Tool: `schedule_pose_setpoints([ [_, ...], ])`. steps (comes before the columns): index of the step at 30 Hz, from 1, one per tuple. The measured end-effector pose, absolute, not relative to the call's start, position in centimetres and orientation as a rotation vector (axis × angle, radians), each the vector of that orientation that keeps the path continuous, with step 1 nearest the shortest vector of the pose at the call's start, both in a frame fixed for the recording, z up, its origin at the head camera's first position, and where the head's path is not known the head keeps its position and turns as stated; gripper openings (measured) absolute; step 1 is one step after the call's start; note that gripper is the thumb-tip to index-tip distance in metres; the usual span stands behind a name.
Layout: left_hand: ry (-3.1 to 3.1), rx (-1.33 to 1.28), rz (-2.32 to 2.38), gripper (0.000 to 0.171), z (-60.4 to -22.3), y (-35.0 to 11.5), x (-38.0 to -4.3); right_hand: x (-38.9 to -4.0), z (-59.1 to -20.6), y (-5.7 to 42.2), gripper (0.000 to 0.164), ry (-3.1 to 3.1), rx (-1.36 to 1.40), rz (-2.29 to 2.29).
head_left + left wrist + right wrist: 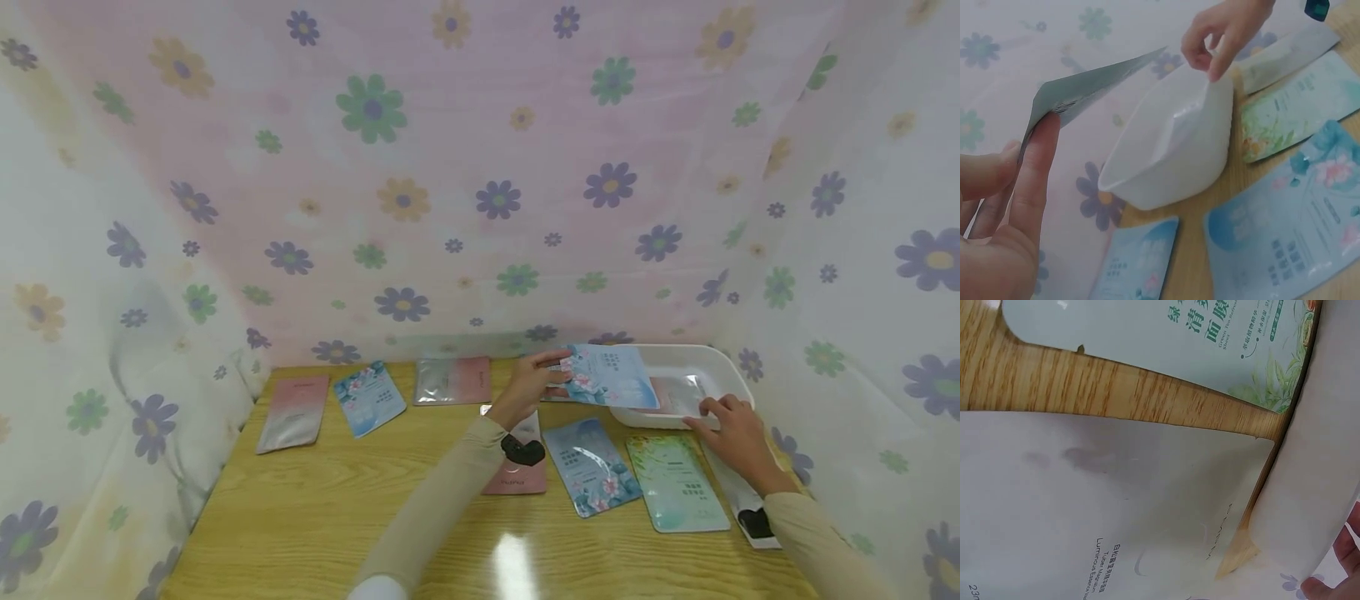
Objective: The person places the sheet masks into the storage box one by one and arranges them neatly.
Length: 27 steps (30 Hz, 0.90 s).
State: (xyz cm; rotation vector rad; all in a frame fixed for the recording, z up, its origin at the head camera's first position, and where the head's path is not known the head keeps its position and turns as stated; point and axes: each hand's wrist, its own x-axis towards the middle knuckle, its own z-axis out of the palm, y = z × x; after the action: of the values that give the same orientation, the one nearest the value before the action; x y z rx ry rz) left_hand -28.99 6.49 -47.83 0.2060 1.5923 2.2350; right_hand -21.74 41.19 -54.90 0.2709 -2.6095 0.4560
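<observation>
My left hand (525, 387) pinches a blue flowered face mask packet (611, 375) by its left side, thumb and fingers on opposite faces. The packet is raised and overlaps the left part of a white plastic basin (675, 357) in the head view. In the left wrist view the packet's silvery back (1085, 84) is bent. At the basin's near right rim, my right hand (738, 437) pinches the edge between thumb and fingers, also seen in the left wrist view. A pink and silver packet (678, 393) lies inside the basin.
Near the basin lie a green packet (678, 483), a white packet (738, 500) and a blue packet (592, 467). A pink packet (525, 479) is partly under my left wrist. Several more packets lie along the wooden table's left and back. Flowered curtains (450, 167) enclose the table.
</observation>
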Motion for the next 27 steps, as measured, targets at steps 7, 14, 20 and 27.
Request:
schedule_pose_setpoints([
  [7, 1.581, 0.192, 2.222, 0.039, -47.3, 8.6, -29.8, -21.7, -54.9, 41.1, 0.029, -2.613, 0.258, 0.478],
  [14, 1.559, 0.212, 2.228, 0.039, -47.9, 10.8, -30.7, -21.6, -54.7, 41.1, 0.028, -2.613, 0.269, 0.485],
  [20, 1.570, 0.271, 2.219, 0.040, -48.0, 12.5, -31.0, -21.6, -54.8, 41.1, 0.028, -2.604, 0.276, 0.486],
  [27, 1.598, 0.283, 2.220, 0.043, -48.1, 13.9, -30.9, -21.5, -54.7, 41.0, 0.029, -2.611, 0.248, 0.482],
])
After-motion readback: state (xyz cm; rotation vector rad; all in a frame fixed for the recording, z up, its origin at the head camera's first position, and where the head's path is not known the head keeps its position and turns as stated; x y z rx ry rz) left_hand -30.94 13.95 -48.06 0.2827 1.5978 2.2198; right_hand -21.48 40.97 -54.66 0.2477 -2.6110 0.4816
